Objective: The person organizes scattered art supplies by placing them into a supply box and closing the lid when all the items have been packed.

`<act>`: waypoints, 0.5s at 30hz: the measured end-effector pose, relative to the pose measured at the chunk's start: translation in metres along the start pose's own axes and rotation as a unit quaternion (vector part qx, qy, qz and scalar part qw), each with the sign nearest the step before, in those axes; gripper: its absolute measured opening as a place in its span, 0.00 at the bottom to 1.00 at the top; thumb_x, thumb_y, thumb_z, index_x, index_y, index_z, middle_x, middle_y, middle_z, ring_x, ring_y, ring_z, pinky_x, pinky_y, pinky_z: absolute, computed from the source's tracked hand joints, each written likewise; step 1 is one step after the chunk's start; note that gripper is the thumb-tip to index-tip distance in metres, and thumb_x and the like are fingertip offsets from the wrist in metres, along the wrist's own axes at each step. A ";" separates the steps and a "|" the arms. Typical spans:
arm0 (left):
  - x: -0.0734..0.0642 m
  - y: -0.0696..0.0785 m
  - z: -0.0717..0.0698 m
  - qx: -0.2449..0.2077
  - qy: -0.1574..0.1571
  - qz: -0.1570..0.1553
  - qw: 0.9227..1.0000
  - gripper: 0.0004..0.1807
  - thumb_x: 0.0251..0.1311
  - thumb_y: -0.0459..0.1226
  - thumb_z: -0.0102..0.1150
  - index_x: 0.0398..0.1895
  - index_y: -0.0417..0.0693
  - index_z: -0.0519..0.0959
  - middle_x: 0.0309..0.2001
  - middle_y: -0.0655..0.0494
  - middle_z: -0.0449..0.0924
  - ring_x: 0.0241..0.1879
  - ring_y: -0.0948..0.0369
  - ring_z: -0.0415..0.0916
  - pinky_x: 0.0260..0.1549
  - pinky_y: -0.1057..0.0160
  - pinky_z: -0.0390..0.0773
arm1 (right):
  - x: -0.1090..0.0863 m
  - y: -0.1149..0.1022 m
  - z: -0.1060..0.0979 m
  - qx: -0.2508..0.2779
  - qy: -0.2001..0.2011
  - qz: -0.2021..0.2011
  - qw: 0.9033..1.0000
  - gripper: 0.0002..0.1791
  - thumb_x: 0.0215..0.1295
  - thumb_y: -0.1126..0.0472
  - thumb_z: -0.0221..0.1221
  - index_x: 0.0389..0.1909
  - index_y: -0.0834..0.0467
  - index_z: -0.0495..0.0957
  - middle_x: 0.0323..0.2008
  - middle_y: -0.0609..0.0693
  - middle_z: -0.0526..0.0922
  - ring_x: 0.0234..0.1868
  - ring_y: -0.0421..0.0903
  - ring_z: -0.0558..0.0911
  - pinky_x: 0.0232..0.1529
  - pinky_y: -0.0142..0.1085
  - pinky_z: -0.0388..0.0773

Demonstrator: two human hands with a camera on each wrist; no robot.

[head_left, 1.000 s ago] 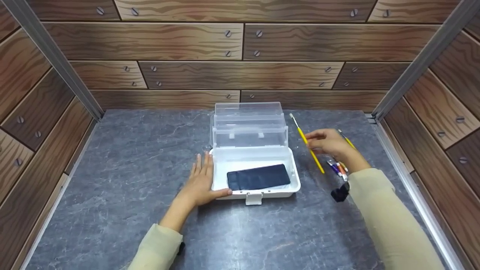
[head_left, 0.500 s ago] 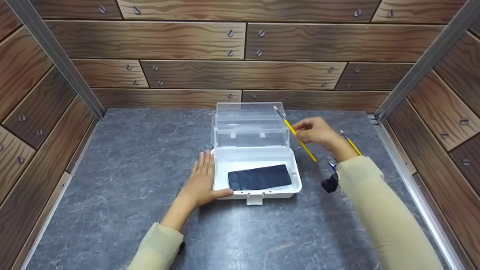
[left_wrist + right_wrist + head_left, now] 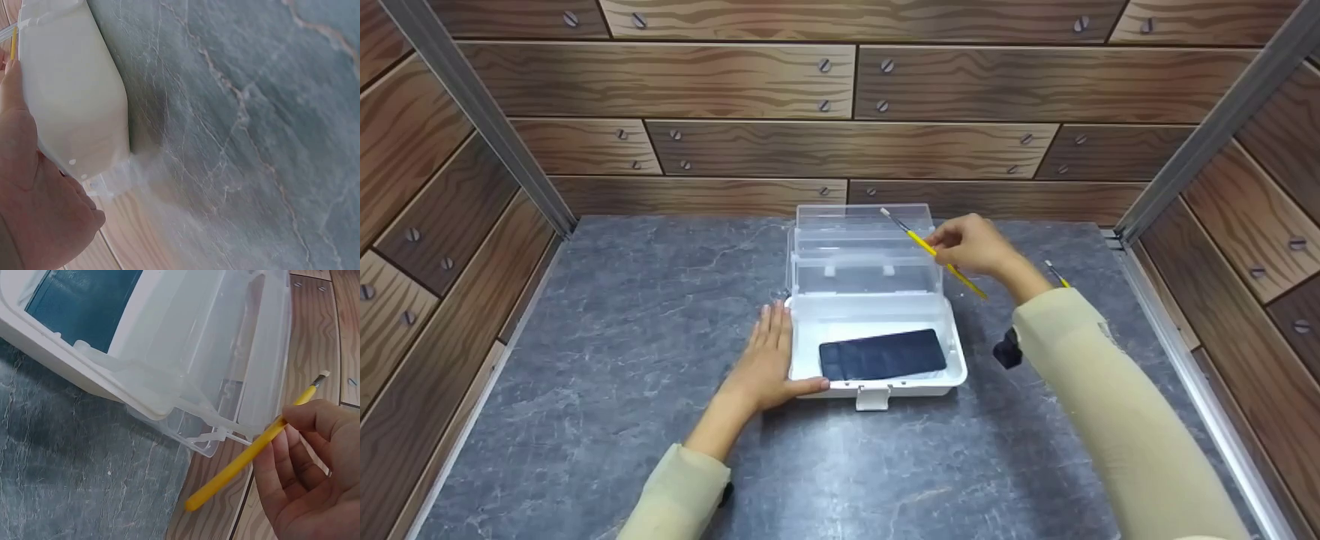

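Observation:
A white box (image 3: pixel 954 352) with a raised clear lid (image 3: pixel 870 274) stands on the table, and a dark phone (image 3: pixel 883 355) lies tilted inside it. My left hand (image 3: pixel 765 367) rests against the box's left side, its fingers straight and the thumb on the front rim. Near the lid's right side, my right hand (image 3: pixel 976 244) pinches a yellow paintbrush (image 3: pixel 919 240) between thumb and fingers. In the right wrist view the paintbrush (image 3: pixel 236 464) slants, with its pale bristles at the upper right and the handle end at the lower left.
Another paintbrush (image 3: pixel 1057 274) lies on the right of the grey marbled table (image 3: pixel 645 300), partly hidden by the right sleeve (image 3: pixel 1102 390). Wood-patterned walls (image 3: pixel 750 146) and metal posts (image 3: pixel 484 127) enclose the table. A white latch (image 3: pixel 873 398) hangs at the box's front.
My right hand has moved left and away from me with the paintbrush, from the right of the box to beside the lid. Its sleeve now hides the small tubes. My left hand stays put.

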State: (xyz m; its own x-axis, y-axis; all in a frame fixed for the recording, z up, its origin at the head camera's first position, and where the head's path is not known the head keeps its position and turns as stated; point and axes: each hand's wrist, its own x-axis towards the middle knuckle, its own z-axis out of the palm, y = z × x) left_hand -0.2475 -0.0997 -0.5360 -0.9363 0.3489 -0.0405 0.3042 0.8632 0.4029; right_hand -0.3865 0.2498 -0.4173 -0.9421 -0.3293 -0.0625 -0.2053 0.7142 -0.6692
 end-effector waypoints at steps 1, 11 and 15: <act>0.000 0.000 0.000 0.000 -0.001 -0.001 1.000 0.75 0.45 0.79 0.53 0.79 0.36 0.34 0.80 0.39 0.26 0.79 0.44 0.24 0.76 0.48 0.37 | 0.002 -0.001 0.000 -0.008 0.001 -0.003 1.000 0.15 0.57 0.70 0.62 0.46 0.65 0.85 0.35 0.57 0.86 0.29 0.39 0.79 0.27 0.28 0.79; 0.001 0.000 -0.001 0.005 -0.002 -0.006 1.000 0.76 0.44 0.79 0.53 0.79 0.35 0.33 0.80 0.38 0.27 0.78 0.41 0.26 0.76 0.47 0.38 | 0.019 -0.018 -0.001 -0.065 0.012 -0.025 0.998 0.14 0.56 0.68 0.62 0.45 0.62 0.86 0.37 0.56 0.88 0.37 0.47 0.82 0.40 0.37 0.80; 0.001 -0.001 0.000 0.004 -0.003 -0.005 1.000 0.76 0.44 0.79 0.54 0.79 0.36 0.33 0.79 0.39 0.25 0.78 0.41 0.24 0.76 0.46 0.38 | 0.027 -0.026 0.001 -0.067 0.014 -0.025 0.997 0.14 0.57 0.68 0.62 0.44 0.61 0.86 0.38 0.55 0.88 0.38 0.48 0.82 0.43 0.41 0.80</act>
State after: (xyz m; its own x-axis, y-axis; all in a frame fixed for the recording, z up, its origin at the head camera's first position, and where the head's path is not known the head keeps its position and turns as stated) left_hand -0.2488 -0.1000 -0.5361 -0.9385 0.3416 -0.0502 0.2954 0.8696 0.3957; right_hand -0.4067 0.2217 -0.4026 -0.9364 -0.3508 -0.0105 -0.2838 0.7745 -0.5653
